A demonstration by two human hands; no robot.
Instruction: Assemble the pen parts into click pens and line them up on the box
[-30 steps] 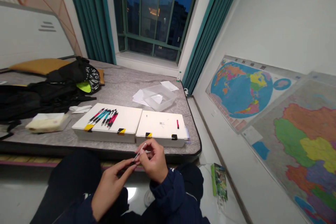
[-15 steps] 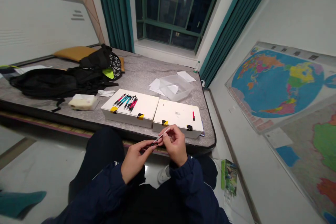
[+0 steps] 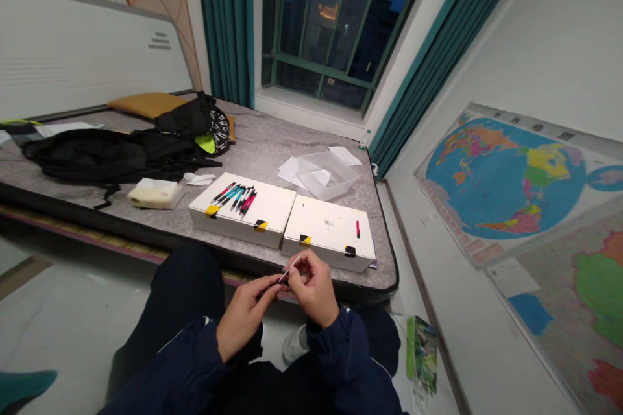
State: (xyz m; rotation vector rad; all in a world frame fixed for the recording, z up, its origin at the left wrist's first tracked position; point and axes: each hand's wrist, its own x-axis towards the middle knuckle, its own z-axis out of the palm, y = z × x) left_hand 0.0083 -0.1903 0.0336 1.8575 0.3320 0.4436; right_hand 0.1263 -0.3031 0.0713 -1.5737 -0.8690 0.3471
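Note:
Close together above my lap, my left hand [image 3: 248,311] and my right hand [image 3: 314,288] meet at the fingertips. A thin white pen refill [image 3: 289,270] slants between them, pinched by my right thumb and fingers. Its lower end reaches the fingertips of my left hand, which are closed on a small dark pen part, mostly hidden. Beyond the hands stand two white boxes side by side. Several red, teal and black pens [image 3: 237,198] lie on the left box [image 3: 272,207]. On the right box [image 3: 321,217] lie a short red pen piece [image 3: 358,229] and a tiny dark bit [image 3: 303,205].
A clear plastic bin [image 3: 328,175] rests on white papers behind the boxes. To the left are a tissue pack [image 3: 154,194] and a black backpack [image 3: 97,154] on the grey mattress [image 3: 263,136]. A small bottle [image 3: 365,139] stands at the far corner.
Both hands have shifted slightly down and left in view, along with the white refill, as the camera view tilted up. The grip of both hands looks the same.

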